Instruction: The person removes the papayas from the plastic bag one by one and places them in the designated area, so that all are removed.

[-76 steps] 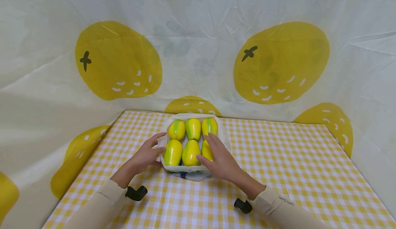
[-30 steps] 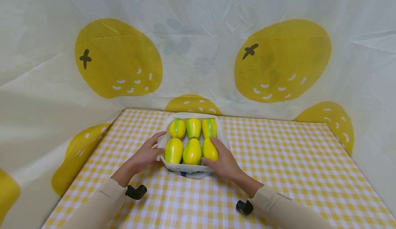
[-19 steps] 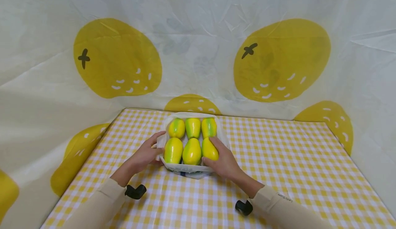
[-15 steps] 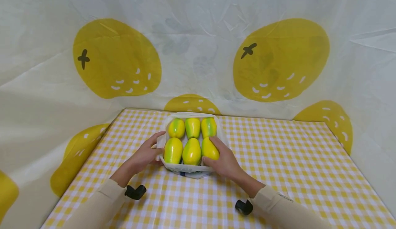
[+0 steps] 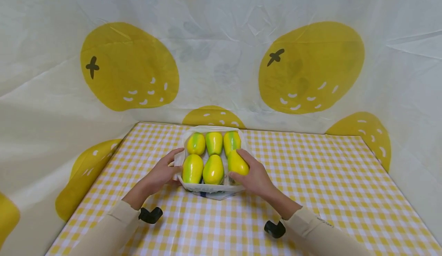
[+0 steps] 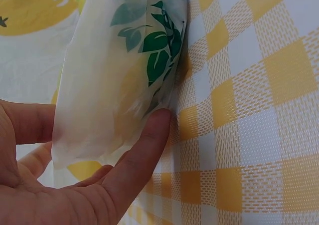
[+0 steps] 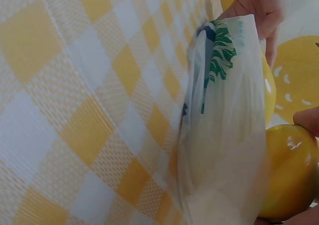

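Note:
My right hand [image 5: 256,178] grips a yellow mango [image 5: 237,163] at the front right of a white plastic bag [image 5: 212,189] with its top spread wide. The mango is raised and tilted above the bag's rim; in the right wrist view this mango [image 7: 289,172] shows beyond the bag's wall, a fingertip on top. With my left hand [image 5: 159,174] I hold the bag's left side; in the left wrist view the bag's wall [image 6: 107,95], printed with green leaves, stands between thumb and fingers. Several other yellow-green mangoes [image 5: 213,170] lie in two rows inside.
A yellow-and-white checked cloth [image 5: 310,183] covers the table under the bag. Behind and at both sides hangs a white curtain [image 5: 221,56] with big yellow fruit prints. Black wrist mounts [image 5: 275,229] sit under both forearms.
My right hand first reached over the bag, then closed on the front right mango. Since then it has lifted that mango up and slightly right. The left hand has stayed at the bag's left side.

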Demonstrator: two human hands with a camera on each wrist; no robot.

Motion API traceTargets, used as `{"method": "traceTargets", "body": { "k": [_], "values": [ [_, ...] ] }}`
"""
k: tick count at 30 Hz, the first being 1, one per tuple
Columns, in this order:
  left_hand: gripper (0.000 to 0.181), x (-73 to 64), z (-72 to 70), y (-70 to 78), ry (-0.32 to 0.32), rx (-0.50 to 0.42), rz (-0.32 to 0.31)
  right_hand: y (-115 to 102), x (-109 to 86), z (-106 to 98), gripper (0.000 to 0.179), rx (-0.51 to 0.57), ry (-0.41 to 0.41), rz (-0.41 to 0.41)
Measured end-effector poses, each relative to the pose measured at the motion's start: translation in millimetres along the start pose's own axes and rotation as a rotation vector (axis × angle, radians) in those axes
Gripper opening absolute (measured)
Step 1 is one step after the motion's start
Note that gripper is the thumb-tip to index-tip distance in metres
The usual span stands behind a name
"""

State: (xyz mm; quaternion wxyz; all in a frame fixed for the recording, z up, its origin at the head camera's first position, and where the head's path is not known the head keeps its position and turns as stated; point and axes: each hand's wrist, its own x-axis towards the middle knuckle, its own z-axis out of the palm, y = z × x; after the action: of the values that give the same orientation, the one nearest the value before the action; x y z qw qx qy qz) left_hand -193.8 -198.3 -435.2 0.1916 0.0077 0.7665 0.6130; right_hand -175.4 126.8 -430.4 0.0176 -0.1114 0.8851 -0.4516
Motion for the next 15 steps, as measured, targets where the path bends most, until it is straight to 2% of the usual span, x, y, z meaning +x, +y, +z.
{"method": "traceTargets", "body": {
  "k": [15],
  "values": [
    [0.067, -0.2, -1.2, -0.9, -0.012, 0.018, 0.020, -5, -1.1, -20, 0.079, 0.012, 0.009, 0.004]
  ]
}}
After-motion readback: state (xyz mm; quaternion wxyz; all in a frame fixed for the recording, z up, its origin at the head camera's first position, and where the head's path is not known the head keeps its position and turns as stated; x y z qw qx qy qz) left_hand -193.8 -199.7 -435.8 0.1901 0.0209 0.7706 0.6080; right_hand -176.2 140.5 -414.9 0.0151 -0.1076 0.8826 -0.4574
